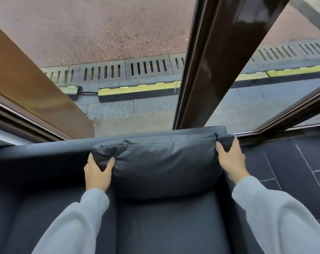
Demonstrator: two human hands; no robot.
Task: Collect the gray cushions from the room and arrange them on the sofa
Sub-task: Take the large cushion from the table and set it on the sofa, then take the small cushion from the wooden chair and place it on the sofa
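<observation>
A dark gray cushion [161,162] stands upright against the backrest of the dark gray sofa [164,224], at the sofa's right end. My left hand [97,173] grips the cushion's upper left corner, thumb on its front face. At the upper right corner my right hand [230,158] holds the cushion, fingers curled over its edge. Both arms wear light gray sleeves. The cushion's lower edge rests on the seat.
Right behind the sofa back [45,149] is a large window with a dark brown frame post [206,61]. A brown panel [23,81] stands at the left. Dark floor tiles [293,162] lie to the sofa's right. Pavement and a drain grate show outside.
</observation>
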